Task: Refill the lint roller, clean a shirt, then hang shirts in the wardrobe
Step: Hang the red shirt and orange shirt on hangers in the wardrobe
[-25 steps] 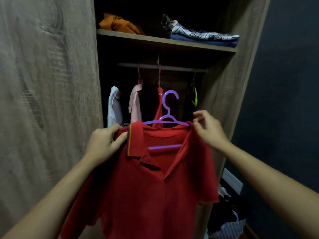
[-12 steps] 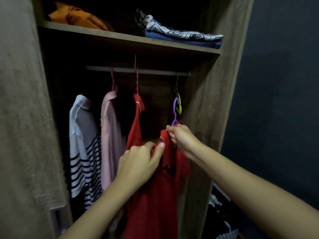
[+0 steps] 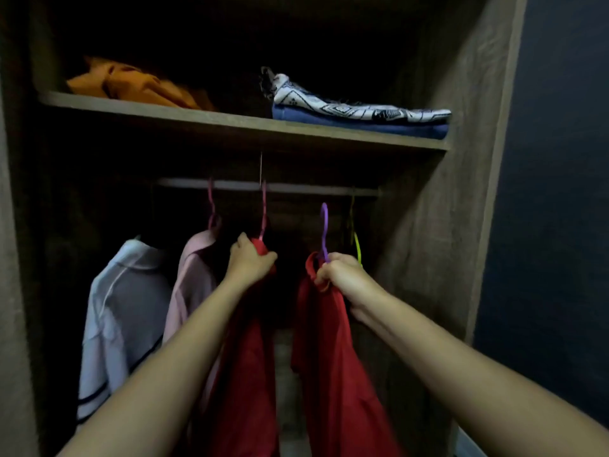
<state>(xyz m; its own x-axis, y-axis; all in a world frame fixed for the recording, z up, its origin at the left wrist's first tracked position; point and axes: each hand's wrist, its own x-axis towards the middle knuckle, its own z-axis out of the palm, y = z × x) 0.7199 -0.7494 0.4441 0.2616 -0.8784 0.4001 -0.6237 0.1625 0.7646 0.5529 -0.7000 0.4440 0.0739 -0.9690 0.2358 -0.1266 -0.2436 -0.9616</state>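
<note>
With right hand clamped on purple hanger, left hand gripping hung red shirt at centre, lift it over rail.

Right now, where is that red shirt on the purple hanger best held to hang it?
At the neck of the purple hanger, just under its hook, coming from below and the right, as the right hand grips it. The hook stands upright above the fist, free to catch the rail; the red shirt hangs limp below.
</note>
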